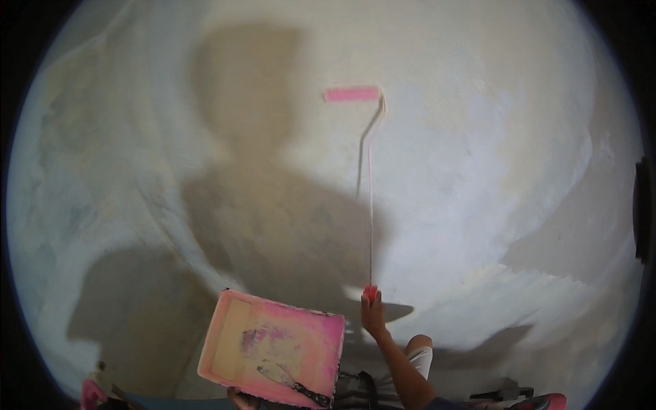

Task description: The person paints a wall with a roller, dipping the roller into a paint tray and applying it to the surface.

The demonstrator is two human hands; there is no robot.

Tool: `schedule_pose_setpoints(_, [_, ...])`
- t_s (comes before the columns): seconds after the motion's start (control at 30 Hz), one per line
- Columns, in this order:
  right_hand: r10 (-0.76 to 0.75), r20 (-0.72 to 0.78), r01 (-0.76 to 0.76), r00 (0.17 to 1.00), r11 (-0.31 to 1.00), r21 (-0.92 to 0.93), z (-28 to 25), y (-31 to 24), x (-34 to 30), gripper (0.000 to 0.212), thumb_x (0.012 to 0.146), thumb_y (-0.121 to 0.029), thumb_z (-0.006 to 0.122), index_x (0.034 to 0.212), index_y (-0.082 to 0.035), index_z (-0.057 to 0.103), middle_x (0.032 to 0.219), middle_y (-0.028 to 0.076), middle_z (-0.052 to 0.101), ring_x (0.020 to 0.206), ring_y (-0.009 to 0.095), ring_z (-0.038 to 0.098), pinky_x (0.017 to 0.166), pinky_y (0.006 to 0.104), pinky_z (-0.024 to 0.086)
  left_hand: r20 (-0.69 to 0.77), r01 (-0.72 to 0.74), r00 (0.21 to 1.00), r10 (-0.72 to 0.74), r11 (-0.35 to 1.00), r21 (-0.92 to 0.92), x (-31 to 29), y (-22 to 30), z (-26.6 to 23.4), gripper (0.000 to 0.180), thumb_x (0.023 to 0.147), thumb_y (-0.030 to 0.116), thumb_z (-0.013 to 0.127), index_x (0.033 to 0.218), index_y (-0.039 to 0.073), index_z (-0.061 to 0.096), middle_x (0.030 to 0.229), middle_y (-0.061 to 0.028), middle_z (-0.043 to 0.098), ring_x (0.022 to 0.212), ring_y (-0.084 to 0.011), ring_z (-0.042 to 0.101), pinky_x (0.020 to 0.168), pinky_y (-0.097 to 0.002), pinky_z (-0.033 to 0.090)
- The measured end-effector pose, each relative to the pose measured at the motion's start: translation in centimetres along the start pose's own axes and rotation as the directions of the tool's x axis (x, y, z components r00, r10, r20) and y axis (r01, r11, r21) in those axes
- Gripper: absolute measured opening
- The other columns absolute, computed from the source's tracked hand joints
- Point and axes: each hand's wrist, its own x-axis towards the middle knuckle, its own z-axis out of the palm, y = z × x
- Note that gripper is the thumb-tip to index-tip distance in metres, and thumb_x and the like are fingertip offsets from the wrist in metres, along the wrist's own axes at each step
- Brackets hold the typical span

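Note:
My right hand (373, 316) is closed round the red handle of a long-framed paint roller (371, 205). The roller's pink sleeve (352, 94) rests against the pale, patchily painted wall (437, 178), upper middle of the view. At the lower left, my left hand (243, 398) grips the near edge of a pink paint tray (217, 342); only part of the hand shows below the rim. Cream paint lies in the tray's left end, with pink and purple smears over the rest. A putty knife (294, 384) with a dark handle lies in the tray.
Shadows fall across the wall, a large one left of the roller. A bent knee in white shorts (419, 359) shows beside my right forearm. Along the lower edge are a pink object (92, 394) at left and a dark object (506, 391) at right.

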Motion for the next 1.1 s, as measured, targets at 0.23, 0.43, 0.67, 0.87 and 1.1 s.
schedule_pose_setpoints(0.23, [-0.085,0.021,0.081,0.996,0.987,0.139,1.0,-2.2,1.7,0.041,0.092,-0.033,0.044,0.110,0.004,0.042,0.088,0.024,0.057,0.080,0.040,0.058,0.067,0.0446,0.045,0.017,0.044,0.999,-0.043,0.995,-0.084,0.6,0.3,-3.1,0.046,0.075,0.042,0.057,0.108,0.010,0.052,0.097,-0.0047,0.056,0.094,-0.0241,0.053,0.085,-0.0413,0.044])
schedule_pose_setpoints(0.43, [0.068,0.097,-0.076,0.993,0.994,0.081,0.3,-2.1,2.4,0.043,0.092,-0.035,0.044,0.114,0.002,0.042,0.097,0.026,0.056,0.089,0.041,0.057,0.072,0.0448,0.045,0.004,0.042,0.999,-0.042,0.999,-0.011,0.9,-0.1,-0.8,0.043,0.073,0.035,0.058,0.108,0.010,0.052,0.093,-0.0051,0.056,0.089,-0.0238,0.055,0.081,-0.0400,0.046])
schedule_pose_setpoints(0.67, [0.040,-0.050,-0.044,0.998,0.997,-0.070,0.5,4.1,-9.2,0.044,0.091,-0.038,0.042,0.110,0.002,0.045,0.094,0.027,0.056,0.085,0.045,0.056,0.070,0.0476,0.044,0.007,0.003,1.000,-0.003,1.000,-0.010,0.4,0.3,0.9,0.047,0.067,0.026,0.060,0.110,0.008,0.052,0.094,-0.0065,0.057,0.088,-0.0242,0.055,0.081,-0.0383,0.047])
schedule_pose_setpoints(0.87, [0.091,-0.102,-0.100,0.991,0.992,-0.079,-3.6,4.5,-13.1,0.041,0.091,-0.040,0.041,0.098,0.000,0.046,0.074,0.021,0.054,0.070,0.041,0.054,0.060,0.0477,0.040,0.030,0.004,1.000,-0.005,0.999,0.052,0.3,0.1,2.6,0.031,0.072,0.025,0.055,0.100,0.011,0.054,0.091,-0.0038,0.056,0.086,-0.0227,0.055,0.079,-0.0357,0.046])
schedule_pose_setpoints(1.1, [0.059,-0.236,-0.032,0.970,0.993,0.116,-1.2,4.0,-10.5,0.037,0.092,-0.038,0.042,0.097,-0.001,0.046,0.059,0.007,0.051,0.052,0.019,0.052,0.049,0.0334,0.040,-0.031,0.019,0.999,-0.020,0.999,-0.037,0.8,0.1,-0.7,0.030,0.078,0.032,0.050,0.099,0.011,0.052,0.092,-0.0039,0.056,0.091,-0.0233,0.053,0.085,-0.0407,0.043])
